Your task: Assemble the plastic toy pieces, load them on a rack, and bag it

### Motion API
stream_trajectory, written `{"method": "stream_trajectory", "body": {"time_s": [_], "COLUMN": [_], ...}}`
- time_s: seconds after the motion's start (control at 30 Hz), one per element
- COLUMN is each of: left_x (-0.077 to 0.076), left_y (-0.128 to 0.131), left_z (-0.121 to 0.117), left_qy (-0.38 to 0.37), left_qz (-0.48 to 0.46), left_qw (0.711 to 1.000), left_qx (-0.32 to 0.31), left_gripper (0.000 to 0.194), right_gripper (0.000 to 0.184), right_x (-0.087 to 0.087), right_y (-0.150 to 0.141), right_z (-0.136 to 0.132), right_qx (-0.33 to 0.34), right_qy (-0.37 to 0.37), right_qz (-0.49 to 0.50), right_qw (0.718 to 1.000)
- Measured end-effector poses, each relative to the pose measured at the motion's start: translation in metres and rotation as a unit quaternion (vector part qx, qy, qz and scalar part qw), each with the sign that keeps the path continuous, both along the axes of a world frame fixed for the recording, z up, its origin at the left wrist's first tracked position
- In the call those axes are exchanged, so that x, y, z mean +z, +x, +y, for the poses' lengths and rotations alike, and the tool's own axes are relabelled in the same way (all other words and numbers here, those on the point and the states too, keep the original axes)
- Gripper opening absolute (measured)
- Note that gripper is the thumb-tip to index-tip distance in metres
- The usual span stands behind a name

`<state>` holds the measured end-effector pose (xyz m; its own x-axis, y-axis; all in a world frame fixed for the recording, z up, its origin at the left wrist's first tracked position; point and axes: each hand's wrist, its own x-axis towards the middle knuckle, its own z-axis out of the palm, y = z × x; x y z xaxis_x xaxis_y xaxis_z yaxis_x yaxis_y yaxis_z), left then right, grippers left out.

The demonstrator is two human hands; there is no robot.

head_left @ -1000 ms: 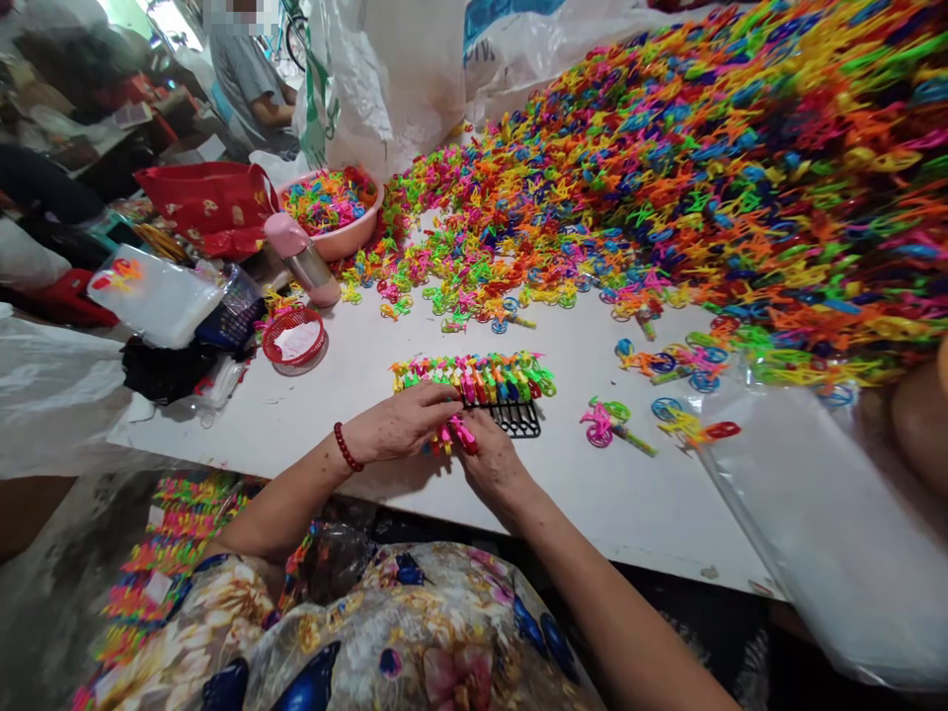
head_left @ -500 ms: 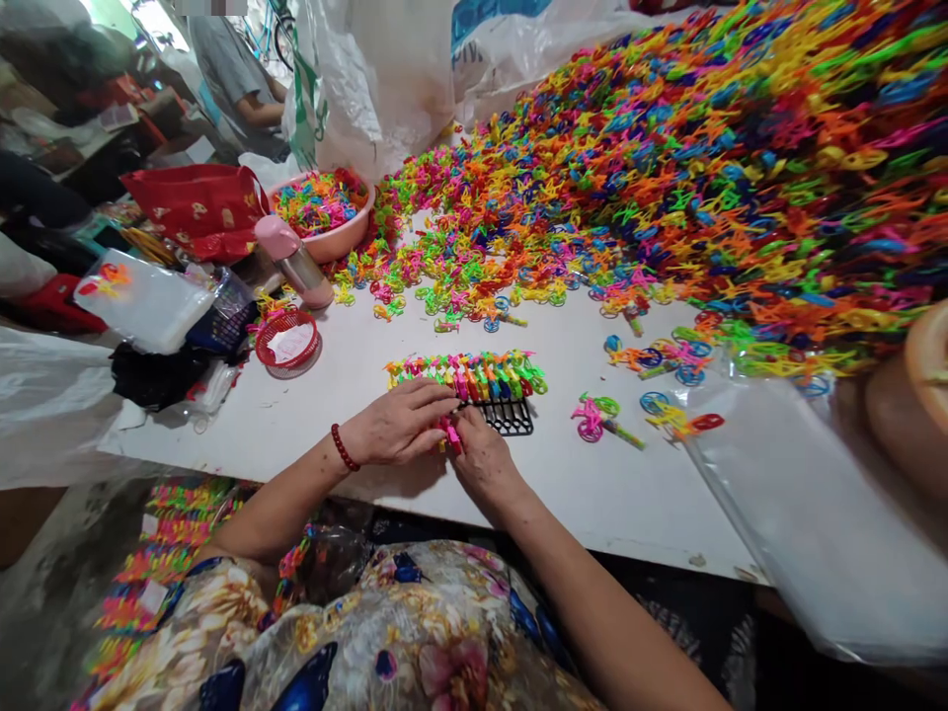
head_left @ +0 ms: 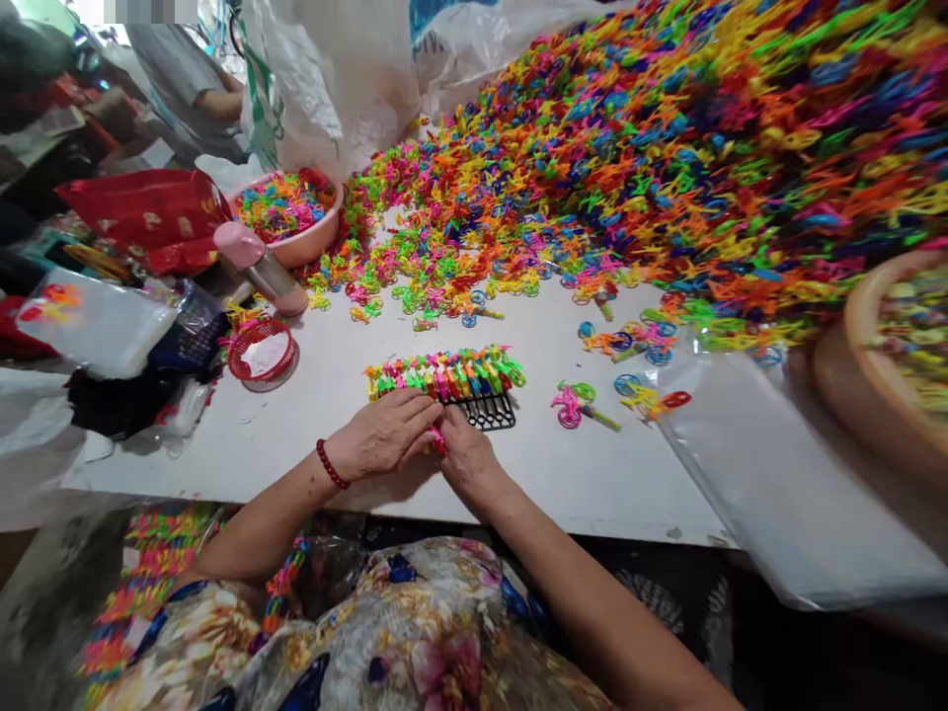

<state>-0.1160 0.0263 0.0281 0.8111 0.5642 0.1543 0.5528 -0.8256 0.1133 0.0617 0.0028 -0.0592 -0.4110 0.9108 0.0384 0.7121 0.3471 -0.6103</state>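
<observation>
On the white table, a black plastic rack holds a row of small coloured plastic toys, several of them standing side by side along its far edge. My left hand lies over the rack's left part, its fingers bent and pressed together. Against its fingertips is my right hand, closed, at the rack's near side. A small pink plastic piece shows in the pinch between both hands; most of it is hidden by fingers.
A large heap of coloured plastic toys fills the back and right. At left stand a pink basin, a thermos and a red basket. Clear plastic bags and an orange tub are at right. Another person's arm shows behind.
The view has turned slightly to the right, so the things on the table appear further left. Both hands keep the same place at the rack, with the pink piece still between them.
</observation>
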Motion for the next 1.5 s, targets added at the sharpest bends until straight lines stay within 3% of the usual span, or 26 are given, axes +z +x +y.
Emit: {"method": "stream_trajectory", "body": {"time_s": [0.13,0.27,0.4,0.57,0.67,0.73,0.8,0.9,0.97,1.07,1.23,1.4,1.5], "left_x": [-0.001,-0.001,0.0,-0.001,-0.004,-0.006,-0.007,-0.008,-0.008,-0.008,-0.011,-0.018,-0.019], "left_y": [-0.001,-0.003,-0.006,-0.002,0.005,0.009,0.012,0.014,0.015,0.015,0.014,0.012,0.012], "left_z": [0.003,0.002,-0.005,-0.02,-0.021,-0.019,-0.016,-0.013,-0.011,-0.009,-0.009,-0.01,-0.01], "left_qy": [0.014,0.016,0.042,0.081,0.07,0.058,0.05,0.045,0.037,0.016,0.009,0.023,0.021], "left_qz": [0.015,0.03,0.008,0.002,0.01,0.009,0.006,-0.008,-0.016,-0.028,-0.067,-0.125,-0.117], "left_qw": [1.0,0.999,0.999,0.997,0.997,0.998,0.998,0.998,0.998,0.998,0.995,0.989,0.99], "left_qx": [-0.014,-0.004,0.021,0.016,0.018,0.033,0.042,0.044,0.05,0.058,0.07,0.073,0.076], "left_gripper": [0.039,0.042,0.048,0.05,0.046,0.039,0.031,0.024,0.022,0.02,0.018,0.036,0.049], "right_gripper": [0.038,0.031,0.035,0.027,0.023,0.024,0.024,0.023,0.021,0.015,0.011,0.009,0.014], "right_x": [0.002,0.004,0.008,0.001,-0.006,-0.008,-0.007,0.0,0.007,0.014,0.005,-0.013,-0.013], "right_y": [-0.004,-0.003,0.039,0.136,0.173,0.179,0.17,0.138,0.108,0.063,0.018,0.01,0.014], "right_z": [0.003,-0.001,-0.012,-0.01,-0.001,0.002,0.0,-0.008,-0.014,-0.017,-0.002,0.012,0.013], "right_qx": [-0.009,-0.008,-0.021,-0.218,-0.256,-0.26,-0.258,-0.226,-0.181,-0.106,-0.031,0.004,0.021], "right_qy": [-0.011,0.013,0.073,0.191,0.18,0.165,0.162,0.134,0.056,-0.045,0.025,0.062,0.049], "right_qz": [-0.001,0.093,0.166,-0.043,-0.166,-0.191,-0.164,-0.032,0.079,0.199,0.256,0.273,0.262], "right_qw": [1.0,0.996,0.983,0.956,0.935,0.932,0.938,0.964,0.979,0.973,0.966,0.96,0.963]}}
